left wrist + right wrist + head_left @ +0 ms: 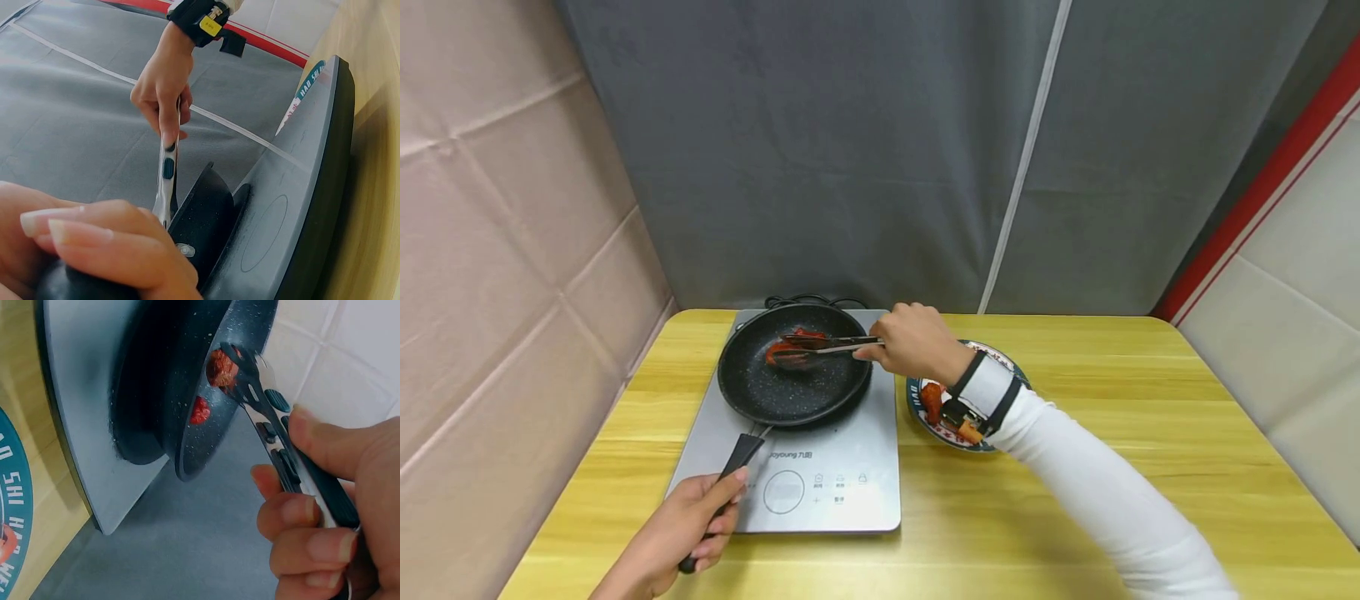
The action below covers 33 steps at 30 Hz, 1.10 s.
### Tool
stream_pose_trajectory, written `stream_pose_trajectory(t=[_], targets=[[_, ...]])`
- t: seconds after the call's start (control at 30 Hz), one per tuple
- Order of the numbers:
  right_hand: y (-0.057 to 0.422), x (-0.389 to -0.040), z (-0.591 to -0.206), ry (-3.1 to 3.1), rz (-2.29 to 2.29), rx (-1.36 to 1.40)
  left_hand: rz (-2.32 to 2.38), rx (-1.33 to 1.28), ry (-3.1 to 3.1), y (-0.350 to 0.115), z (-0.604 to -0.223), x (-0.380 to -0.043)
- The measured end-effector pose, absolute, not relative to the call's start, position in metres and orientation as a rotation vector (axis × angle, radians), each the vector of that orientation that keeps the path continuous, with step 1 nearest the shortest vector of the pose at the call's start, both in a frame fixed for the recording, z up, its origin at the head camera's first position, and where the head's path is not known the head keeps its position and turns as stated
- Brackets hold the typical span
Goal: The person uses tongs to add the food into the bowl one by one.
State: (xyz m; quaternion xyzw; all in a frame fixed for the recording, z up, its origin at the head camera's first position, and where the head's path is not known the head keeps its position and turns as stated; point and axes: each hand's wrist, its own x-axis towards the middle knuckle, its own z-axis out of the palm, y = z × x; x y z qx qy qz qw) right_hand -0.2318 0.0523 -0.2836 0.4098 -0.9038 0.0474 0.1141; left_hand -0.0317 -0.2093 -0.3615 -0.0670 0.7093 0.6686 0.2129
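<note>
My left hand grips the black handle of a dark speckled frying pan above the silver induction cooker. Over the pan, my right hand holds metal tongs with dark slotted heads. In the right wrist view the heads are around a reddish-brown piece of meat; how firmly they grip it I cannot tell. A smaller red piece lies apart on the pan's surface. The left wrist view shows the pan from the side, its inside hidden.
A patterned plate with a blue rim stands right of the cooker, partly under my right wrist, with reddish meat on it. A black cable lies behind the pan. Grey cloth hangs behind the wooden table.
</note>
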Motion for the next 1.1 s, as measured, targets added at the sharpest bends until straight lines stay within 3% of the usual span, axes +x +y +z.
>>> stream_pose_trajectory(t=[1.1], targets=[[0.022,-0.226,-0.3,-2.808,0.156,0.97,1.858,-0.19,1.967,-0.208,-0.36,-0.031]])
